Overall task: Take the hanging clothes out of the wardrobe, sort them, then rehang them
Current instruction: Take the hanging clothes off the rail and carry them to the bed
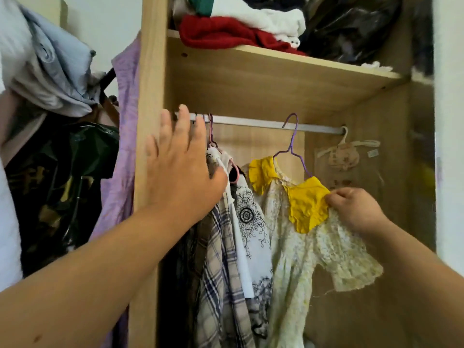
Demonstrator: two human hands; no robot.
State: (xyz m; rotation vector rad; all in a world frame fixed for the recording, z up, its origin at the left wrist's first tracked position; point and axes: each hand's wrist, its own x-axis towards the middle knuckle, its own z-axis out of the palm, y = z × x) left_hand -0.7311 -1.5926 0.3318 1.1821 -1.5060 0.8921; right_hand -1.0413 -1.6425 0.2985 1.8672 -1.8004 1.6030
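At wardrobe rail (263, 123): right hand (354, 209) fingers pinch yellow-collared blouse (301, 247) on purple hanger (292, 144); left hand (180, 169) fingers spread, released, at bunched garments (226, 247). Several pieces hang on rail (removal or rehanging? cannot tell).

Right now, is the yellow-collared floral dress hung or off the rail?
On: the dress hangs from a purple wire hanger hooked over the silver rail.

On the shelf (276, 64) above the rail (251, 121) lie folded clothes (226, 31); garments (226, 247) hang bunched at the rail's left end, behind the left hand (180, 172); right of them hangs a dress (296, 247), the right hand (354, 209) pinching its shoulder. Left of the wardrobe (148, 96) sits a heap of clothes (50, 71).
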